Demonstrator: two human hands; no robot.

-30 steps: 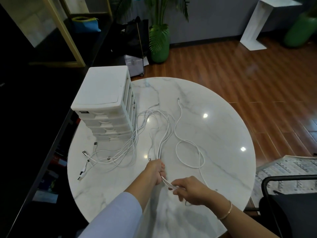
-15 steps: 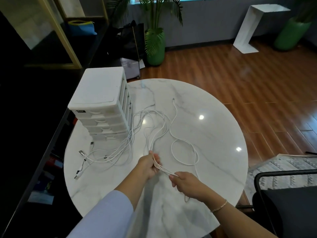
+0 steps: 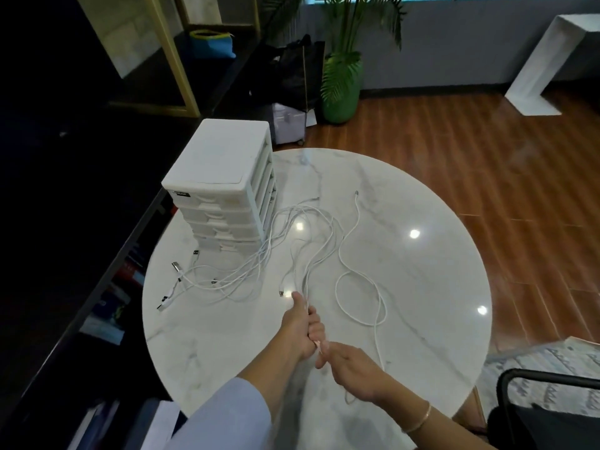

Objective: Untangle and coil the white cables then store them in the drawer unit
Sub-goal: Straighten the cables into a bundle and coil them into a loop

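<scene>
A tangle of white cables (image 3: 259, 264) lies across the round marble table (image 3: 422, 271), running from several plug ends at the left to a loose loop at the right. My left hand (image 3: 300, 323) is closed around a bundle of these cables near the table's front. My right hand (image 3: 354, 368) sits just behind and right of it, pinching the same strand where it leaves my left fist. The white drawer unit (image 3: 224, 186) stands at the table's left rear, its drawers closed.
A black counter (image 3: 97, 177) borders the table on the left. A black chair (image 3: 552, 414) stands at the lower right. A green potted plant (image 3: 341, 89) and a white side table (image 3: 552, 63) stand on the wooden floor beyond.
My two hands have drawn closer together; the stretch of cable between them has shortened to almost nothing. The view has shifted slightly.
</scene>
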